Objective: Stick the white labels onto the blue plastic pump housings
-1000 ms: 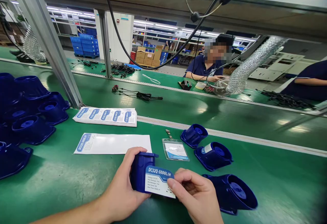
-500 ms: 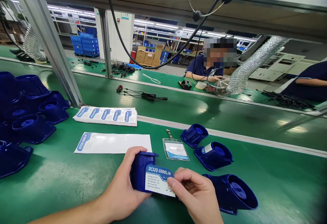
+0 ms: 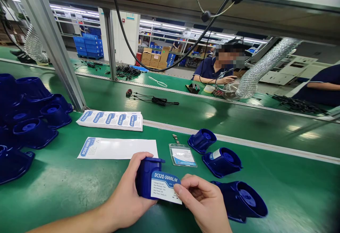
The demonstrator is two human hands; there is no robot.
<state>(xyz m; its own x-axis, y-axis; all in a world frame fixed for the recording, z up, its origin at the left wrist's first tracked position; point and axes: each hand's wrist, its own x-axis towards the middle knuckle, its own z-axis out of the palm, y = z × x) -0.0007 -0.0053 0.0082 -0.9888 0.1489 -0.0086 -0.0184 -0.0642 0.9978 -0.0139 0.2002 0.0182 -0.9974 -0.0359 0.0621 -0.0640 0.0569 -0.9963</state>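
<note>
My left hand (image 3: 127,199) is wrapped round a dark blue plastic housing (image 3: 145,179) just above the green bench. A white and blue label (image 3: 165,187) reading DCS2Q-5000L/H lies on the housing's side. My right hand (image 3: 204,203) is curled, with its fingertips pinching and pressing the label's right edge. Right of my hands lie three more blue housings (image 3: 240,200), one of them (image 3: 221,160) bearing a label. A nearly bare label backing sheet (image 3: 117,148) lies just beyond my left hand, and a stack of label sheets (image 3: 110,120) sits behind it.
A clear badge holder (image 3: 182,155) lies by the housing. Several blue housings (image 3: 29,119) are piled at the left. A metal post (image 3: 50,45) rises at the back left. A black cable bundle (image 3: 155,100) rides the conveyor belt. A seated person (image 3: 215,70) works opposite.
The cable bundle on the conveyor has drifted to the right. My hands and the housing have stayed in place.
</note>
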